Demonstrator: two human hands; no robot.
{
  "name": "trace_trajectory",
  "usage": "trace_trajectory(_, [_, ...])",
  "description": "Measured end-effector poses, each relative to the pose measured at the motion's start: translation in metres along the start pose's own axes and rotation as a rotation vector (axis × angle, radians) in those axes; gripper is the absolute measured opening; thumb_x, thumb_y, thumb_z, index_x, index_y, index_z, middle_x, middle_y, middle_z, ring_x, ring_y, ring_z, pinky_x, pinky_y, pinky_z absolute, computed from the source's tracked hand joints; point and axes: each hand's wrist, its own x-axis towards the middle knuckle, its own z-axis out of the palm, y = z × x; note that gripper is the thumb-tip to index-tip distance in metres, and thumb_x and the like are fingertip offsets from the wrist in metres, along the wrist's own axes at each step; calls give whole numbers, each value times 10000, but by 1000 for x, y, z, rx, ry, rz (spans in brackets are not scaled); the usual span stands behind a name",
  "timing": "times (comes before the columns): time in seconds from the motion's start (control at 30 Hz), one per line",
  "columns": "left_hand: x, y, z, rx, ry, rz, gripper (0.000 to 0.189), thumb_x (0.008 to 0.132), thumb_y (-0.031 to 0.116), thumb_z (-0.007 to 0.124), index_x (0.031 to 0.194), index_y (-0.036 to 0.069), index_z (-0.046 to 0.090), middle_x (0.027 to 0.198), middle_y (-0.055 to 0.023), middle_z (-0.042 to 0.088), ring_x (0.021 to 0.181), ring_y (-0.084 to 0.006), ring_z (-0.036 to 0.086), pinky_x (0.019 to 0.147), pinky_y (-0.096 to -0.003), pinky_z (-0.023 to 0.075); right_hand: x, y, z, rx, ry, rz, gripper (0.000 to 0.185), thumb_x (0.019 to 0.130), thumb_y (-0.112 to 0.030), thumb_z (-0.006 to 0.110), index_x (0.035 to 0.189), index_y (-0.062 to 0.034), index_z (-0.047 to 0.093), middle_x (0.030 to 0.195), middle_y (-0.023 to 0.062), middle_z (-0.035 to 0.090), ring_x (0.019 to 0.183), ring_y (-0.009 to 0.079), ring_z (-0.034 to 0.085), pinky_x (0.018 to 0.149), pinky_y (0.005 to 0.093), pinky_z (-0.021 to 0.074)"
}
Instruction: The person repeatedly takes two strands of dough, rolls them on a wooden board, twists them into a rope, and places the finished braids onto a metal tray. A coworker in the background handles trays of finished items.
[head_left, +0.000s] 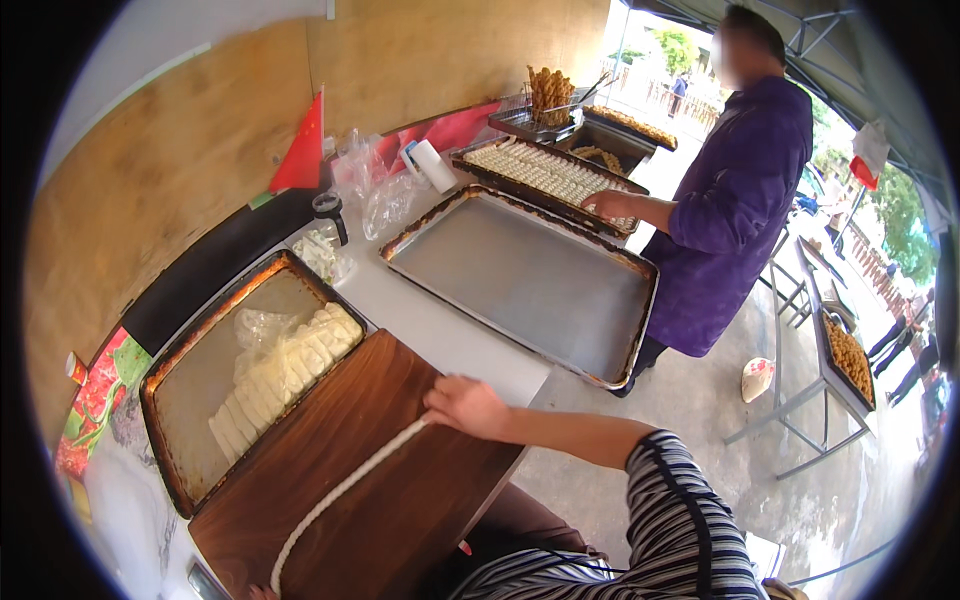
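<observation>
A long twisted rope of pale dough (347, 482) curves across a dark wooden board (390, 390). At its far end my right hand (466, 406) grips the dough with bent fingers, over the board's far edge. Only the fingertips of my left hand (262, 592) show at the bottom edge of the view, touching the rope's near end; the rest is cut off. Beside the board, a dark-rimmed metal tray (202, 360) holds a row of cut dough strips (289, 375), partly under clear plastic film (259, 337).
A bare metal tray (517, 277) sits beyond the board. A co-worker in purple (735, 195) reaches over a tray of raw dough twists (547, 176). Fried twists (551, 94) stand in a rack behind. A lidded jar (328, 217) and plastic bags (386, 202) line the wall side.
</observation>
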Motion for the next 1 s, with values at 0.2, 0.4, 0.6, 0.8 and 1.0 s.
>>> trace_trajectory(0.2, [19,-27,-5,-268,-69,-130,328,1006,118,428,1243,39,641,961,-241,612,869,-424,568,821,-496,457,-20,-6,-1,-1,143,-115,162,872,-123,619,1028,-156,648,955,38,534,945,242,571,729,349,533])
trace_trajectory(0.4, [25,-70,27,195,123,147,374,1005,276,536,1247,0,608,1092,-221,641,977,-383,613,879,-486,483,-70,-42,-17,-116,-182,-106,210,885,-167,581,1074,-96,636,1004,84,560,991,271,589,854,404,512])
trace_trajectory(0.6, [27,-68,28,221,-69,-519,476,993,357,557,1338,30,573,1190,-196,633,1065,-372,613,964,-486,471,-24,-33,-9,-77,71,-162,623,958,-452,551,1432,-60,451,1487,198,383,1382,335,374,1158,461,294])
trace_trajectory(0.8, [-2,-3,-29,28,127,87,295,976,234,533,1177,38,623,1076,-216,629,964,-381,609,862,-453,493,-1,-7,0,107,109,-205,176,890,-264,649,1006,-135,617,922,56,507,941,253,540,811,388,493])
trace_trajectory(1.0, [17,-34,-10,-157,-83,10,278,927,92,544,1182,10,617,1073,-237,612,977,-411,577,921,-477,464,-36,-15,-4,93,112,-123,140,833,-91,612,968,-124,600,949,67,514,970,266,543,793,387,503])
